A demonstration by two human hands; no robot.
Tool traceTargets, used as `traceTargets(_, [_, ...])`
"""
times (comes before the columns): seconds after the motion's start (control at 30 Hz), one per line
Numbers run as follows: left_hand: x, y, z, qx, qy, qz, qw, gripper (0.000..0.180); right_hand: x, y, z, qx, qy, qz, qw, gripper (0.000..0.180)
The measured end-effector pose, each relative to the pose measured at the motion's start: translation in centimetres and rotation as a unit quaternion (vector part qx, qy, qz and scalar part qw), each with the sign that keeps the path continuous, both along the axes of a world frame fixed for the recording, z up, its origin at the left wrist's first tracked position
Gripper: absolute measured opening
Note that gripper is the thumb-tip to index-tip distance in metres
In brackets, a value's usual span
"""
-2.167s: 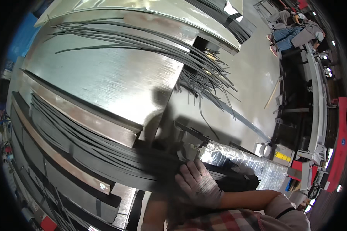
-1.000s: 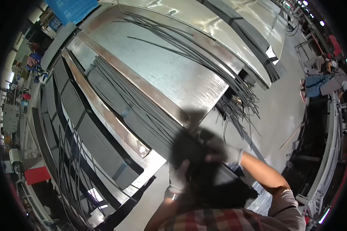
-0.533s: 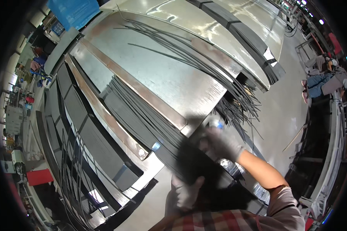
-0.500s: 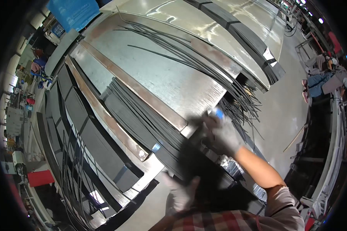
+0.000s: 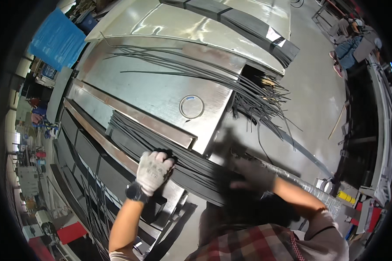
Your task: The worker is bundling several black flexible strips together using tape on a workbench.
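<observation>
A bundle of long, thin black strips (image 5: 191, 163) lies in a channel between two brownish metal rails, its near end running out past the table edge. My left hand (image 5: 154, 172), in a pale glove with a dark band at the wrist, is curled closed over the bundle's left side. The fingertips' undersides are hidden. My right hand (image 5: 253, 174), also gloved, hovers around the bundle's near end; shadow and blur hide its fingers. A thin clear ring with a blue patch, looking like a tape roll (image 5: 191, 96), lies on the metal tabletop (image 5: 157, 93).
More loose black strips (image 5: 204, 75) cross the far tabletop, their splayed ends overhanging its right edge. Dark bundled stacks (image 5: 91, 154) fill the left side. A banded dark bundle (image 5: 244, 26) lies on the far shiny sheet. Another person (image 5: 350, 45) is at far right.
My left hand has moved up and left from near my body onto the strips. The right hand has come down from the tabletop corner; the clear ring now lies on the table. The view has shifted.
</observation>
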State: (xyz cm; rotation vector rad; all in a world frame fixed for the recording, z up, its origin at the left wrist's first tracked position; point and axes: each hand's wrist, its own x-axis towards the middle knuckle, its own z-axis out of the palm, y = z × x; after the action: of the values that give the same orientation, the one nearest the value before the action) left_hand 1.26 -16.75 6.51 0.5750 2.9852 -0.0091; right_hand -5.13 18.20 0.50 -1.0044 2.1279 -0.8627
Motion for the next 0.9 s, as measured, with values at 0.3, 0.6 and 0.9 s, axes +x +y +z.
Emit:
traceTargets(0.3, [12.2,19.1,-6.9,0.615,-0.257,0.377,0.644,0.057,0.3,1.4,-1.7,0.065,-0.052,0.081,0.993,0.102])
traceTargets(0.6, [8.6,20.7,-9.8,0.708,-0.043,0.554,0.437,0.049,-3.0,-3.4,-1.2,0.032,-0.302,0.073,0.95,0.12])
traceTargets(0.9, [8.0,20.3,-7.9,0.734,-0.009,0.523,0.432,0.05,-1.9,-3.1,-1.9,-0.017,-0.266,0.079,0.96,0.119])
